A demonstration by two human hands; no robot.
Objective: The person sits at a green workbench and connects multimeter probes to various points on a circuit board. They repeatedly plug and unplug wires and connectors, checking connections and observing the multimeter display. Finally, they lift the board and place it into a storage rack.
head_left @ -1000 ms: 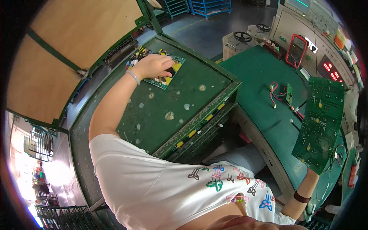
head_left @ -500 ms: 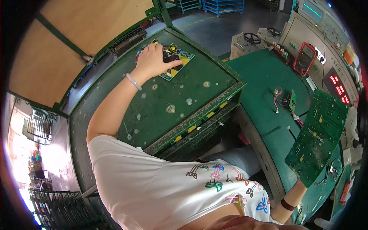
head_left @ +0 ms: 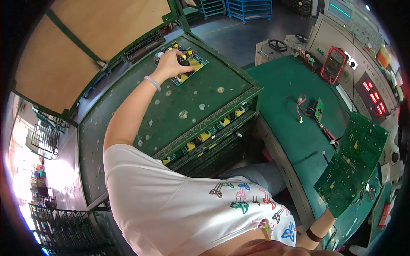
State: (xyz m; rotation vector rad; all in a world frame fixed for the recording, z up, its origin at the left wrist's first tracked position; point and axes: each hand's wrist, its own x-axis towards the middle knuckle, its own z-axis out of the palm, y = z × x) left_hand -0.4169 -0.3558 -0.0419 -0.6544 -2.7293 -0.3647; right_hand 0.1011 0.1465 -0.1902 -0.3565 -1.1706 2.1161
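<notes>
On the top of a green metal cart (head_left: 200, 91) lies a populated circuit board (head_left: 197, 67) with yellow and black parts. My left hand (head_left: 170, 67) reaches over it from the left, thumb and fingers curved round its tall parts. The palm hides part of that board. On the right, my right hand (head_left: 329, 212) holds up a large green circuit board (head_left: 352, 160) by its lower end, tilted over the workbench. Its solder side faces me. This board covers most of the right hand's fingers.
A green-topped workbench (head_left: 279, 81) carries a small circuit board with wires (head_left: 318, 110), a red multimeter (head_left: 333, 64) and a panel with red digits (head_left: 373, 97). More boards (head_left: 205, 135) sit on the cart's lower shelf. Black racks (head_left: 64, 226) stand at lower left, a blue rack (head_left: 250, 9) behind.
The view has shifted slightly, showing more of the boards on the cart's lower shelf. Both hands stay at their boards. The large green board has tilted a little.
</notes>
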